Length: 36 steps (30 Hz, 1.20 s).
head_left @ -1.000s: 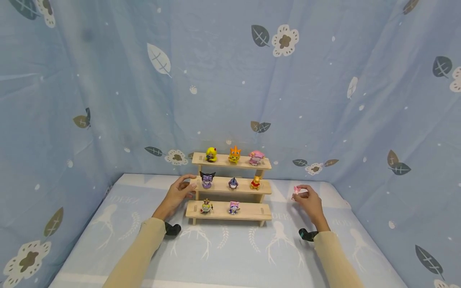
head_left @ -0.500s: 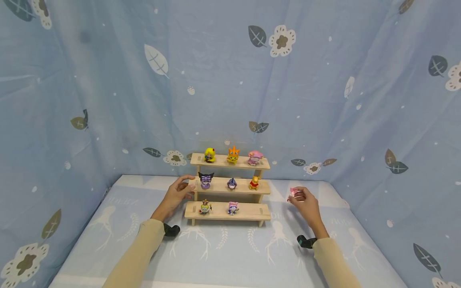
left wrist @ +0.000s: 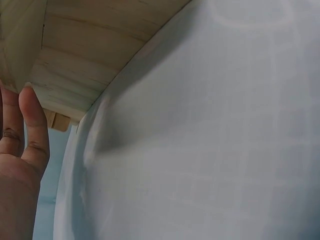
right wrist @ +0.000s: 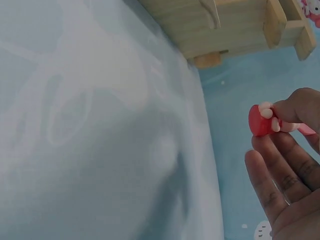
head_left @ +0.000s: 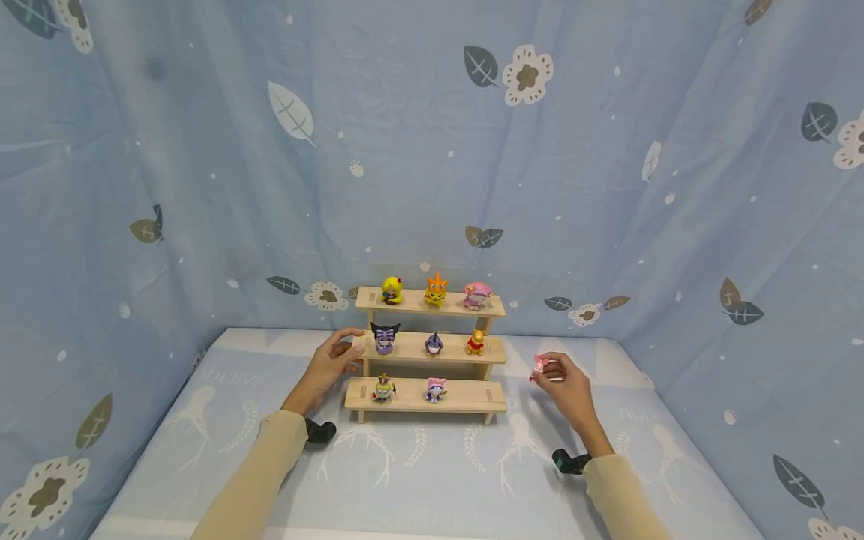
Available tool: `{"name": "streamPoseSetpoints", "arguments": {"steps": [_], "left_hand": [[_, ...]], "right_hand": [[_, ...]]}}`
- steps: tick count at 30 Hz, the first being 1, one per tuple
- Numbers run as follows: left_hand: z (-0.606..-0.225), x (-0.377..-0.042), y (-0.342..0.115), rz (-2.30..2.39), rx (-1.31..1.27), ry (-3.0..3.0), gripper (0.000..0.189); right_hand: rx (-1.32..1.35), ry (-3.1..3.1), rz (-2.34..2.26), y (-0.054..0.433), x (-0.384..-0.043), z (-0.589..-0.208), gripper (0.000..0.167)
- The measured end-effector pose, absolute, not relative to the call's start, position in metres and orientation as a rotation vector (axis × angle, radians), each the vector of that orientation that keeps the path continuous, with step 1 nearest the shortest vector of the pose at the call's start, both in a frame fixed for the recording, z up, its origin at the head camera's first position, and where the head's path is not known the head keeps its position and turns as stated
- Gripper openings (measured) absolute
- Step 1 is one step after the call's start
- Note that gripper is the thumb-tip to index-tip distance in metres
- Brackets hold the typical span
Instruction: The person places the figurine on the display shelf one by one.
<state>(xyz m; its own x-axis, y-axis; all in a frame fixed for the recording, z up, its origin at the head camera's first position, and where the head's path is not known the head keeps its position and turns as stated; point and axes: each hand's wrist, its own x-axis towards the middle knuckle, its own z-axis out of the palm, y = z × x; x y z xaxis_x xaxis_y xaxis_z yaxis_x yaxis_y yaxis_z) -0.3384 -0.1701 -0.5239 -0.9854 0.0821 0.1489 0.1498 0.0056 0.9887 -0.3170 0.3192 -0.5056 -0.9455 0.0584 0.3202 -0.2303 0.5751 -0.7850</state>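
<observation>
A three-step wooden display stand holds small toy figurines. My left hand grips the left end of its middle step; in the left wrist view, fingers meet the wood's edge. To the right of the stand and apart from it, my right hand pinches a small pink figurine between thumb and fingers. Its round red base faces outward in the right wrist view, and the fingers hide much of its body. On the bottom step stand a crowned figurine and a pink-hooded one, both toward the left.
On the middle step are a purple figurine with black ears, a dark blue one and a yellow bear in red. The top step bears yellow, orange and pink figurines. A patterned cloth covers the table.
My right hand has moved left toward the stand with the pink figurine, which has turned somewhat. The left hand stays at the middle step. The head view has shifted slightly.
</observation>
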Motion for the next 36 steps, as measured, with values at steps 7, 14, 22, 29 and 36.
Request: {"name": "streamPoseSetpoints", "arguments": {"steps": [7, 14, 22, 29, 36], "left_hand": [[-0.525, -0.339, -0.171, -2.164, -0.251, -2.2, 0.052], [-0.527, -0.339, -0.172, -2.174, -0.242, -2.193, 0.05], [-0.528, -0.341, -0.172, -2.165, -0.256, -2.187, 0.05], [-0.527, -0.341, -0.172, -2.179, -0.258, -2.177, 0.049], [-0.527, -0.341, -0.171, -2.183, -0.26, -2.174, 0.049]], "right_hand": [[0.181, -2.5, 1.312, 0.307, -0.311, -0.507, 0.038], [0.187, -2.508, 1.306, 0.296, -0.305, -0.505, 0.037], [0.236, -2.491, 1.32, 0.288, -0.299, -0.503, 0.037], [0.264, -2.48, 1.339, 0.28, -0.293, -0.502, 0.036], [0.312, -2.464, 1.357, 0.272, -0.289, -0.503, 0.035]]}}
